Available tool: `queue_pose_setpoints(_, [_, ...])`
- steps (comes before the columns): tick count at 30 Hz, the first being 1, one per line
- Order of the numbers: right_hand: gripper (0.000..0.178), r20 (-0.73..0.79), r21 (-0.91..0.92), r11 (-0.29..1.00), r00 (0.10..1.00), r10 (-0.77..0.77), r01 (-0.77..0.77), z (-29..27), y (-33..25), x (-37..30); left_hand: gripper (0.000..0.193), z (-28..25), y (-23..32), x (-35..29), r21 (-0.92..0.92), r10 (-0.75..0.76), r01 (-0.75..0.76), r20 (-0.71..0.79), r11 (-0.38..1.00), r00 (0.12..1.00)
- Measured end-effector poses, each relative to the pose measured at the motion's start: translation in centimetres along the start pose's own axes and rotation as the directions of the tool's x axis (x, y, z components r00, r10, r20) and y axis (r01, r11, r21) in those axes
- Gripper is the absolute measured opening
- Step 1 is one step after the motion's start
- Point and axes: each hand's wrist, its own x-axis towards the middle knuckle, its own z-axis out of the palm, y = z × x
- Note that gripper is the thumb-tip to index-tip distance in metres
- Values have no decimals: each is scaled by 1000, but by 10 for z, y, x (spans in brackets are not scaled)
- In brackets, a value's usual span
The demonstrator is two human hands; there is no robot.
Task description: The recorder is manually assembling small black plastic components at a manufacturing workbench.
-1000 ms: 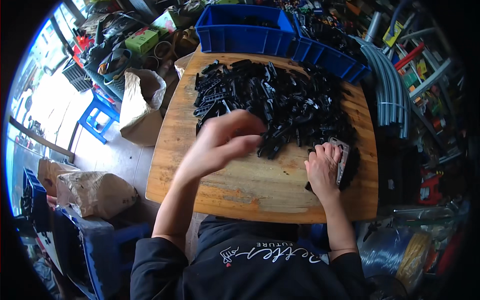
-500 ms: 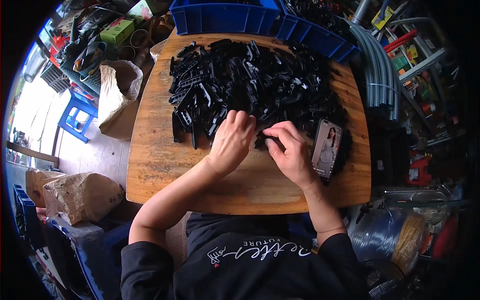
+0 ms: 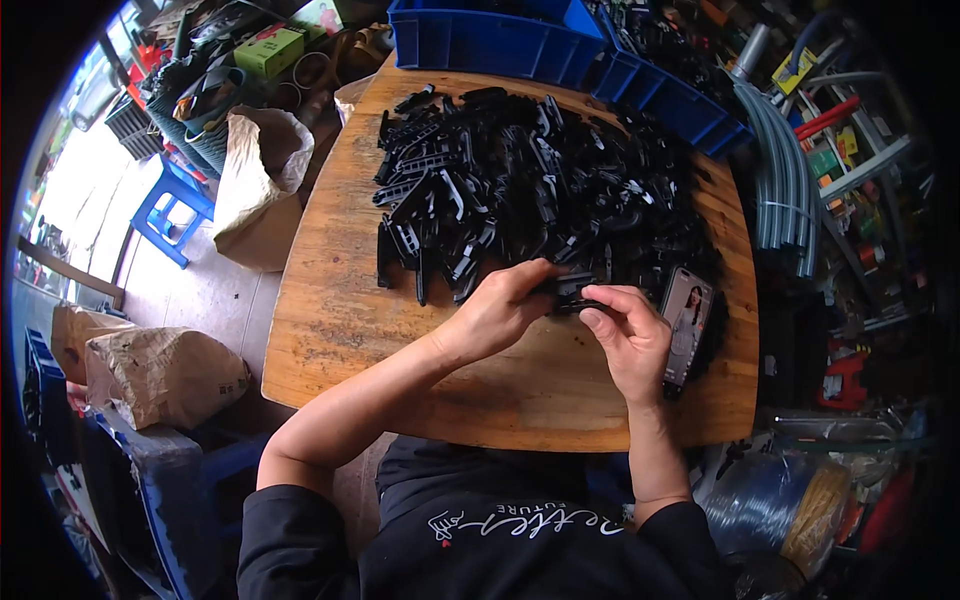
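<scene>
A large heap of black plastic parts (image 3: 540,185), many long and slotted, covers the far side of the wooden table (image 3: 350,330). At the near edge of the heap, my left hand (image 3: 503,312) is closed on a small black plastic part (image 3: 575,286). From the other side my right hand (image 3: 630,338) pinches at the same dark spot between thumb and fingers. Whether the two hands hold one part or two joined pieces cannot be told. Just right of my right hand, a phone (image 3: 688,330) with its screen lit leans on the heap.
Blue plastic crates (image 3: 490,42) stand along the table's far edge. Bundled grey tubes (image 3: 785,190) hang at the right. Left of the table are an open paper sack (image 3: 255,225), a blue stool (image 3: 170,215) and a crumpled paper bag (image 3: 165,380).
My hands have come closer together and moved right, with a black part now visible between them. The whole view has shifted, so the table appears further right and lower.
</scene>
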Motion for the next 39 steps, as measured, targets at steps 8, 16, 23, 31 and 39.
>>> queue_pose_setpoints(8, [21,46,8,997,996,72,-72,-3,1,0,29,-5,10,1,21,-6,4,91,1000,996])
queue_pose_setpoints(16, [17,-19,-71,997,999,-40,39,1,2,1,48,-1,12,-3,298,120,-163,159,940,980])
queue_pose_setpoints(23, [20,-48,-18,1000,999,-26,25,7,11,-3,32,-1,12,-2,597,121,-202,174,776,977])
queue_pose_setpoints(31, [39,-18,167,981,994,104,-100,8,9,3,33,-2,9,-2,553,113,-214,211,805,971])
queue_pose_setpoints(39, [30,208,209,916,930,302,-344,-7,11,0,31,2,11,-8,469,127,-222,227,855,966])
